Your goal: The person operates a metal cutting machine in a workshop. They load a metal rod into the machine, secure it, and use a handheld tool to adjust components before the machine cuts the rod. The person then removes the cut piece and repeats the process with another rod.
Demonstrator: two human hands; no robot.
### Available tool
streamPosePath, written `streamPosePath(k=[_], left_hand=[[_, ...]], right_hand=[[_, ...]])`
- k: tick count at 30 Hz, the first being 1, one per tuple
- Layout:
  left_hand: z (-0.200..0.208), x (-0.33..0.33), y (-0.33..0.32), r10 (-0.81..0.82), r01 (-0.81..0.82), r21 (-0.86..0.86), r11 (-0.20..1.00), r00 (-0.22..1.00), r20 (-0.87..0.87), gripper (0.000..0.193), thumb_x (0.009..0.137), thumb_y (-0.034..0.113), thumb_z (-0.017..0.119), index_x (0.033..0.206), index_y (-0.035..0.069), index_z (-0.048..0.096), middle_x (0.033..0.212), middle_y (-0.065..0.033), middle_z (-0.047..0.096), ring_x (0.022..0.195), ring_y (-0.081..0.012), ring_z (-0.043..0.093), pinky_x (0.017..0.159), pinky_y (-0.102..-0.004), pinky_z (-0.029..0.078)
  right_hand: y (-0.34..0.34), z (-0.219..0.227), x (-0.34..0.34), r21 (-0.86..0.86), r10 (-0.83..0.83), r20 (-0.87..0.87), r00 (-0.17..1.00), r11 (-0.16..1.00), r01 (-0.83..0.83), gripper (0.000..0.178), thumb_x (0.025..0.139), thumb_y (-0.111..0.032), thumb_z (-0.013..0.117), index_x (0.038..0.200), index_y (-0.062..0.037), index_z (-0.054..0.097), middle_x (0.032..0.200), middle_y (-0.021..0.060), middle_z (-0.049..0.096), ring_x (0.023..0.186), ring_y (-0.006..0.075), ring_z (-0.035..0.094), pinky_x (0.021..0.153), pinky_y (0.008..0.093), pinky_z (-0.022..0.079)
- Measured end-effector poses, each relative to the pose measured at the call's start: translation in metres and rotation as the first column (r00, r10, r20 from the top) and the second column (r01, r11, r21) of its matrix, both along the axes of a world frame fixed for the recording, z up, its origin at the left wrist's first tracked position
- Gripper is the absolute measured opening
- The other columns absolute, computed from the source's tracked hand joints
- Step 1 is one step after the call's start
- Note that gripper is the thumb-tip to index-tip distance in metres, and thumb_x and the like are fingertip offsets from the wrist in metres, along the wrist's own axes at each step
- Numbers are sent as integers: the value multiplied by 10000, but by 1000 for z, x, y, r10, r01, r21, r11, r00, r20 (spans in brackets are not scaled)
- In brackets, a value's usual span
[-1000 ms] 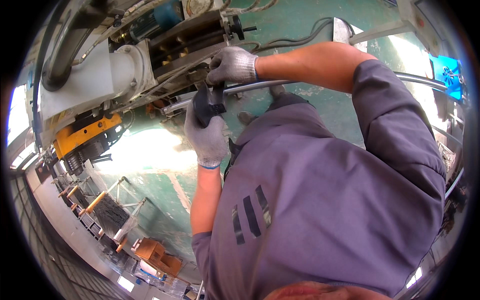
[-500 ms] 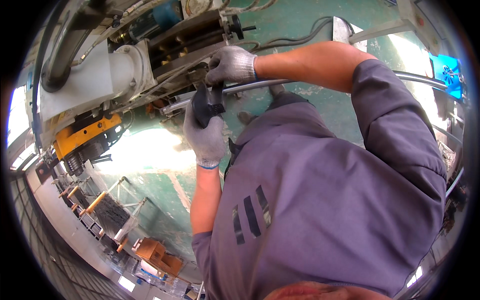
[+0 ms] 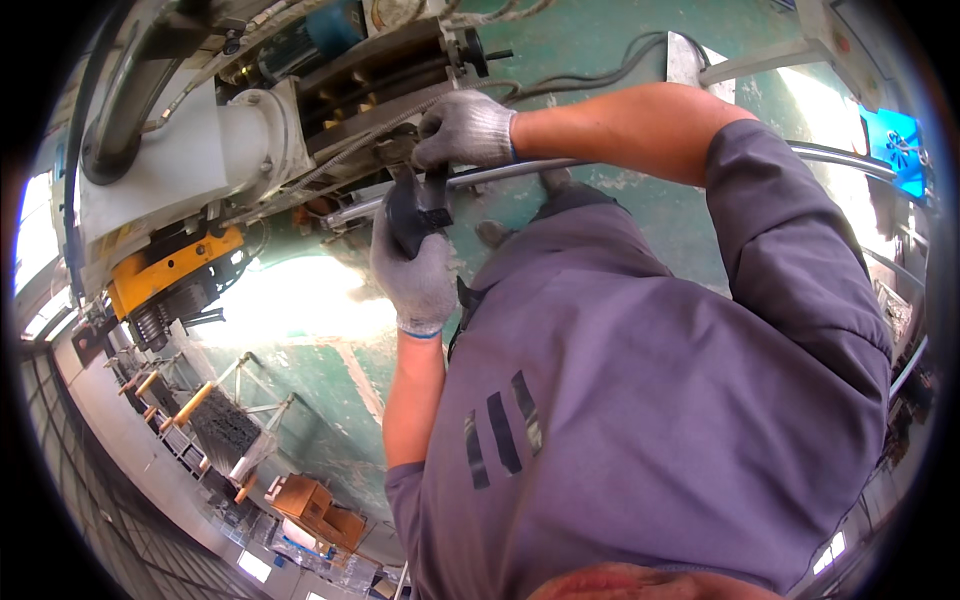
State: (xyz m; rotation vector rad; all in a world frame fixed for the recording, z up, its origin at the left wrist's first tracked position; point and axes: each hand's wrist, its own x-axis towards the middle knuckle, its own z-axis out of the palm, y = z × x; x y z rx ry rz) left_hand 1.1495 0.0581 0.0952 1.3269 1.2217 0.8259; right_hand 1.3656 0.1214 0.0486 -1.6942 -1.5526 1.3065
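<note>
My left hand (image 3: pixel 418 285), in a grey knit glove, is closed around a black curved piece (image 3: pixel 402 222) with a smooth surface; its exact kind cannot be told. A dark, flat strip (image 3: pixel 436 195) stands beside this piece, its lower end broad and textured. Just above the strip is my gloved right hand (image 3: pixel 465 130), its fingers bent inward and closed near the machine's edge. What those fingertips grip is hidden. Behind both hands passes a shiny metal rod (image 3: pixel 510 172).
A large machine with a white housing (image 3: pixel 150 140) fills the upper left, with a yellow bracket (image 3: pixel 175 268) below it. Dark cables (image 3: pixel 590 80) lie on the green floor. Cardboard boxes (image 3: pixel 310 508) and a rack (image 3: pixel 225 425) stand at lower left. A blue panel (image 3: pixel 893 150) is far right.
My left hand has shifted very slightly right and down with the black curved piece. My right hand stays almost in place, its fingers still closed.
</note>
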Motion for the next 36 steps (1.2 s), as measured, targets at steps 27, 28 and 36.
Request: streamPosePath(k=[27, 28, 36], left_hand=[[10, 1, 7, -35, 35, 1, 999, 994, -106, 461, 836, 5, 606, 1286, -46, 692, 1029, -33, 700, 914, -107, 625, 854, -249, 519], [7, -1, 6, -32, 32, 0, 999, 995, -91, 463, 838, 4, 607, 1290, -45, 692, 1034, -33, 701, 918, -108, 625, 856, -249, 519], [3, -3, 6, -39, 38, -27, 999, 998, -38, 480, 838, -7, 608, 1309, -46, 691, 1054, -35, 705, 938, -111, 628, 863, -250, 520]], right_hand=[[5, -4, -1, -74, 28, -13, 1000, 997, -29, 520, 825, -474, 771, 1018, 3, 840, 967, 225, 798, 894, 348, 757, 881, 440, 588], [5, -1, -1, -75, 40, 2, 999, 996, -40, 523, 826, -474, 767, 1019, 6, 839, 970, 228, 798, 896, 350, 757, 885, 443, 588], [4, 16, 4, -133, 115, 66, 991, 985, -105, 582, 877, -525, 754, 1102, 6, 838, 1055, 246, 798, 951, 364, 757, 918, 456, 581]])
